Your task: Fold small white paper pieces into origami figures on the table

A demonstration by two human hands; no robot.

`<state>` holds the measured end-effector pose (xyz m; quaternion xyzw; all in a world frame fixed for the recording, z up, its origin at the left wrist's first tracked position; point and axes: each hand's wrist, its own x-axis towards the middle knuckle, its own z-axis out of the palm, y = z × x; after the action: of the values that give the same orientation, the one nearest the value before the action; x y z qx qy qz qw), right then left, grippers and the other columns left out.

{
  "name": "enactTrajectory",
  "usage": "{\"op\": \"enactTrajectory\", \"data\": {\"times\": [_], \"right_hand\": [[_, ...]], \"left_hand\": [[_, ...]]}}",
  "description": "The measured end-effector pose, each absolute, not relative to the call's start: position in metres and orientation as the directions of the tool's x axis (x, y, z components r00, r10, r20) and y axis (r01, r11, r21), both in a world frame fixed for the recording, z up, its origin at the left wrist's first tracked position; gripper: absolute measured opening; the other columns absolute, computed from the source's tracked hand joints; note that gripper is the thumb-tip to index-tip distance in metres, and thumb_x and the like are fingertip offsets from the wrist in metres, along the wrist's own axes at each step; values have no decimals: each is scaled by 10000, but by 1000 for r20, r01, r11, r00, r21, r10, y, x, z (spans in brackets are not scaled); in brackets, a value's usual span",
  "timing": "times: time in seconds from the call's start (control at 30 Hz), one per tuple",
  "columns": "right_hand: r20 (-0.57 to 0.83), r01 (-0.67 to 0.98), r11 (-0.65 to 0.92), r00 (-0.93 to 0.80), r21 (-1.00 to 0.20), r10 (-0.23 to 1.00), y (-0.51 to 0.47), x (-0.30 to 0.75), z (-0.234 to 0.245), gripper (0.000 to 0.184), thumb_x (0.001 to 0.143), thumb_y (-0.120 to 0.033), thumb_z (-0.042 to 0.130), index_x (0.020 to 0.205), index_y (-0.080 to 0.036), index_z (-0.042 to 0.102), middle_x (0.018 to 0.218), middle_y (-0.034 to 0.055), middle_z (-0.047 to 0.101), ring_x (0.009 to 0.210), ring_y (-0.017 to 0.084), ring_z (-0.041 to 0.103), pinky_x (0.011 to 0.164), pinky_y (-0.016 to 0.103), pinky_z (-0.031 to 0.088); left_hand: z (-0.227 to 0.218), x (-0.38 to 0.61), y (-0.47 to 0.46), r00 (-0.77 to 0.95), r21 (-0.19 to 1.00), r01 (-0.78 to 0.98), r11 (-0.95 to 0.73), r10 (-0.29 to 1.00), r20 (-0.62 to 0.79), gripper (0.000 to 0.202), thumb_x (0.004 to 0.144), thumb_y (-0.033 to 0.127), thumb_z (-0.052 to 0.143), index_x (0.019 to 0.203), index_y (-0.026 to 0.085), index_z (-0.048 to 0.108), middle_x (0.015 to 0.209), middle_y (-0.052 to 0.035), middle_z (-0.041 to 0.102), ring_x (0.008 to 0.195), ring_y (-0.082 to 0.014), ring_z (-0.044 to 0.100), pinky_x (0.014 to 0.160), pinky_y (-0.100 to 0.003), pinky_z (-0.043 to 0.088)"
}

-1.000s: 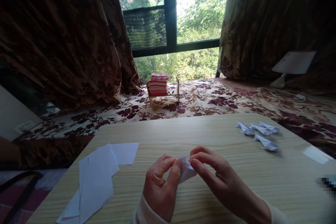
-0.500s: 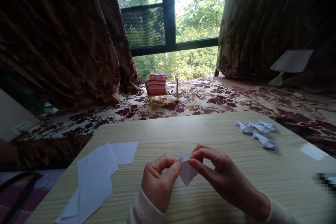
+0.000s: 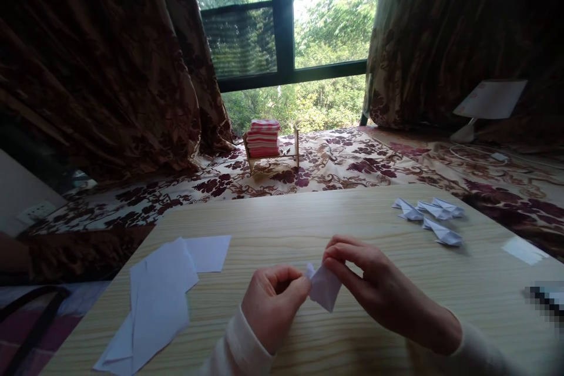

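A small folded piece of white paper (image 3: 325,289) is held just above the light wooden table (image 3: 282,217), near its front edge. My left hand (image 3: 272,308) pinches its left corner with thumb and curled fingers. My right hand (image 3: 374,291) pinches its upper right side with the fingertips pressed together. Loose white paper sheets (image 3: 161,296) lie on the table to the left of my hands. Three finished folded paper shapes (image 3: 429,220) lie at the table's far right.
A floral cloth (image 3: 335,164) covers the surface behind the table, with a small wooden stand holding a red-striped stack (image 3: 264,141). Dark patterned curtains hang on both sides of the window (image 3: 282,35). A white lamp (image 3: 484,106) stands at the right. A blurred object (image 3: 546,296) sits at the right edge.
The folded paper has turned and dropped a little, its point now hanging down to the right. My hands shifted slightly with it. The view has tilted a little.
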<state>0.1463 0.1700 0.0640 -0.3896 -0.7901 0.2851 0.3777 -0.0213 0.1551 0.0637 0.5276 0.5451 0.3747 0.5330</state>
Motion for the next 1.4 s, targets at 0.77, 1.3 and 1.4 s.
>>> {"op": "enactTrajectory", "data": {"times": [0.77, 1.3, 1.4], "right_hand": [[672, 532, 838, -578, -119, 462, 168, 145, 66, 198, 856, -112, 474, 943, -228, 610, 844, 51, 609, 805, 176, 521, 703, 314, 397], [625, 566, 749, -457, -346, 633, 165, 139, 62, 123, 823, -155, 520, 770, -210, 616, 720, 26, 551, 685, 163, 470, 661, 312, 349], [614, 583, 736, -453, -345, 647, 165, 140, 61, 137, 835, -163, 505, 777, -207, 621, 728, 32, 553, 697, 168, 468, 664, 313, 345]], "left_hand": [[42, -29, 165, 108, 953, -199, 227, 972, -209, 358, 567, 461, 720, 525, 113, 646, 446, 18, 502, 456, -85, 420, 504, -233, 325], [59, -23, 157, 100, 989, 130, 66, 992, -79, 295, 676, 356, 583, 465, 151, 573, 477, 12, 472, 532, -121, 411, 559, -248, 323], [61, -23, 157, 120, 986, 147, 73, 989, -91, 258, 674, 312, 542, 480, 149, 594, 492, 1, 504, 546, -131, 435, 567, -250, 327]]}}
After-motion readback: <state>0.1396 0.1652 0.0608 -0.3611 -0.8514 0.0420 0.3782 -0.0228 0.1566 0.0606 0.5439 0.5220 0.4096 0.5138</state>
